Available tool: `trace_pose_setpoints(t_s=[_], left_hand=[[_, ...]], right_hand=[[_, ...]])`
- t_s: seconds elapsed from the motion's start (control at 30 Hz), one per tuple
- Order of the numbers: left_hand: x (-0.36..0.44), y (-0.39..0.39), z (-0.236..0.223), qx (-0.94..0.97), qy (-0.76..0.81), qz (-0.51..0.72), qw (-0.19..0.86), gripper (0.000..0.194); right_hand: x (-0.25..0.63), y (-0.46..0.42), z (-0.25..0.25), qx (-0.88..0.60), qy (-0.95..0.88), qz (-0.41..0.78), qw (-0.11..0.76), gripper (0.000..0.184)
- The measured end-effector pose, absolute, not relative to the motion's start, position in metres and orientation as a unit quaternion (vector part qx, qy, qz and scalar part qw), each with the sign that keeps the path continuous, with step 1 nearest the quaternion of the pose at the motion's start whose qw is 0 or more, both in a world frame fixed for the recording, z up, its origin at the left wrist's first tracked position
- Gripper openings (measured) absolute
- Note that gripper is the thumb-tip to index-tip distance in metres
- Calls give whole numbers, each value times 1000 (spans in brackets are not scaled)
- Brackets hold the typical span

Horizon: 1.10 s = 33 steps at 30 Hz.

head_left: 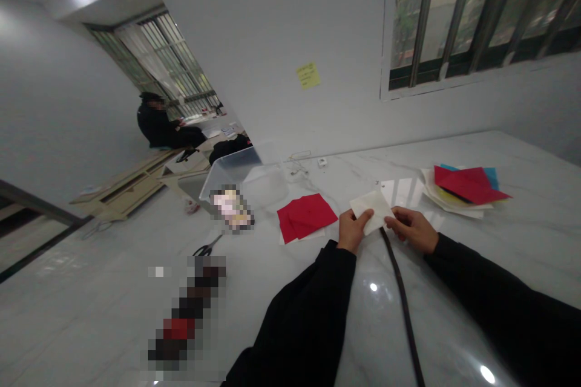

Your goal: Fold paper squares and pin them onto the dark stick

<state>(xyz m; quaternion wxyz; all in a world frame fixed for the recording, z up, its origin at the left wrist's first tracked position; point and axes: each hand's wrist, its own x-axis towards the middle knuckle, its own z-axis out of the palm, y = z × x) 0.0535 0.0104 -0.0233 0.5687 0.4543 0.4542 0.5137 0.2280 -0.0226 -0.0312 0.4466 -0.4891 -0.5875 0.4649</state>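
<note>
Paper (368, 208), cream-coloured, lies between the two hands above the marble-patterned tabletop (290, 302) and marks the centre of my clock dial, 12 pointing to the top of the head view. The left hand (352, 231) grips its left part, thumb flat on the upper face. The right hand (415, 231) pinches the right edge between thumb and forefinger. I note black sleeves (308, 308) on both arms.

At 9 o'clock, near the left hand, overlapping red sheets (308, 216) rest on the tabletop, a pale edge showing beneath them. At 3 o'clock, beyond the right hand, is a loose paper stack (472, 193) of red, blue, yellow and cream. A dark strap (402, 290) runs from just below the paper toward 5 o'clock, out of view. Scissors (207, 248) lie between 8 and 9; farther round, between 9 and 10, I observe a clear plastic bin (233, 164). A small white device (322, 162) sits at 10, close to the wall.

A yellow sticky note (308, 75) adheres to the wall at 11; a barred window (481, 18) occupies 1. In the background, between 9 and 10, a person (157, 121) in dark clothing sits by another window. Two areas at the left are pixelated, and I cannot identify their contents.
</note>
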Motion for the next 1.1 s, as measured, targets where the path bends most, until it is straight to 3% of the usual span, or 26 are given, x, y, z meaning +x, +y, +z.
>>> trace_pose_setpoints(t_s=[0.23, 0.37, 0.47, 0.63, 0.93, 1.1], left_hand=[[63, 5, -30, 435, 463, 541, 551, 38], [63, 7, -29, 406, 455, 558, 563, 39], [63, 9, -29, 387, 449, 561, 578, 41], [63, 11, -29, 379, 454, 553, 587, 44], [63, 9, -26, 380, 457, 554, 583, 46], [61, 11, -28, 395, 450, 553, 579, 46]], right_hand=[[228, -22, -38, -542, -538, 447, 467, 48], [227, -20, -41, -517, -534, 449, 497, 45], [225, -20, -38, -506, -553, 440, 495, 58], [224, -23, -28, -518, -589, 417, 459, 41], [222, -23, -26, -524, -593, 399, 463, 45], [225, -22, -26, -528, -597, 412, 441, 38]])
